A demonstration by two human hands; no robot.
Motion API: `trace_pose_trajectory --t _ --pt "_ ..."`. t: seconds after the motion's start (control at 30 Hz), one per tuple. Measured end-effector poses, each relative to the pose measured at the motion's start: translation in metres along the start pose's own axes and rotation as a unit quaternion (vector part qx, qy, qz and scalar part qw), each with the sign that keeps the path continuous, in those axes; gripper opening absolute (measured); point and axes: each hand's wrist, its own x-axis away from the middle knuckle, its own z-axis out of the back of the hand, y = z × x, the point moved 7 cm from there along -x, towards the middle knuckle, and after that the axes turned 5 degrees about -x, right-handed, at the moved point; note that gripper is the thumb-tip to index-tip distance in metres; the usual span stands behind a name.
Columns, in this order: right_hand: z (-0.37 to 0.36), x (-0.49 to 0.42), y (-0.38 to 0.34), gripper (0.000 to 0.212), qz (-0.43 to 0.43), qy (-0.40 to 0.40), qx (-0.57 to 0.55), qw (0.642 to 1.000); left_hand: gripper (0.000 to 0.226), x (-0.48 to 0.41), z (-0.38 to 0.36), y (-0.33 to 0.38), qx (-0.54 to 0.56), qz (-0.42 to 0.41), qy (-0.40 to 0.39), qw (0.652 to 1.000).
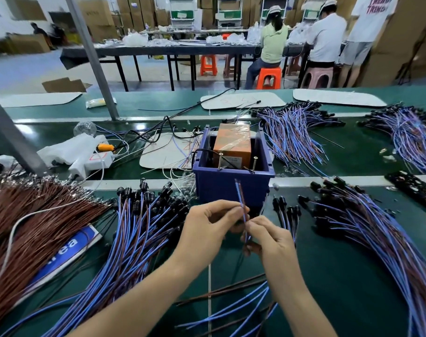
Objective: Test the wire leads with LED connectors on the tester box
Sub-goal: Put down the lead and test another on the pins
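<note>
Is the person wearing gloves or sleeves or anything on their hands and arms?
No gloves. The left hand and right hand are bare, with no ring, watch or bracelet showing. The left forearm and right forearm are bare too, with no sleeve in view.

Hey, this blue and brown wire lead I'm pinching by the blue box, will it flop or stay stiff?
Probably stiff over a short length: the wire lead stands upright above the left hand and right hand pinching it. Likely light, since pinching alone carries it. Longer lengths probably sag, like the curving bundle nearby.
</note>
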Motion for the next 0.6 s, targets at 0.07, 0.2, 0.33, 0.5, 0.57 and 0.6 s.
trace_pose_trajectory --t 0.07,0.2,0.33,0.5,0.57,0.6 --pt "0.006 -0.003 0.003 0.034 -0.003 0.051 0.012 0.999 0.015 -0.006 0.003 -0.009 0.021 0.038 0.012 0.999" --pt "0.015 -0.013 0.010 0.036 -0.026 0.134 -0.003 0.991 0.018 -0.024 0.006 -0.023 0.053 0.103 0.034 0.993" --pt "0.014 -0.029 0.017 0.030 -0.041 0.159 0.007 0.986 0.020 -0.046 0.014 -0.032 0.039 0.134 0.076 0.987" --pt "0.010 -0.038 0.025 0.028 -0.054 0.156 0.020 0.986 0.019 -0.058 0.018 -0.043 0.011 0.149 0.095 0.984" --pt "0.009 -0.039 0.026 0.027 -0.058 0.146 0.022 0.987 0.018 -0.059 0.020 -0.046 0.008 0.147 0.101 0.984" --pt "0.009 -0.039 0.027 0.027 -0.060 0.142 0.022 0.988 0.018 -0.059 0.021 -0.047 0.008 0.146 0.103 0.984"
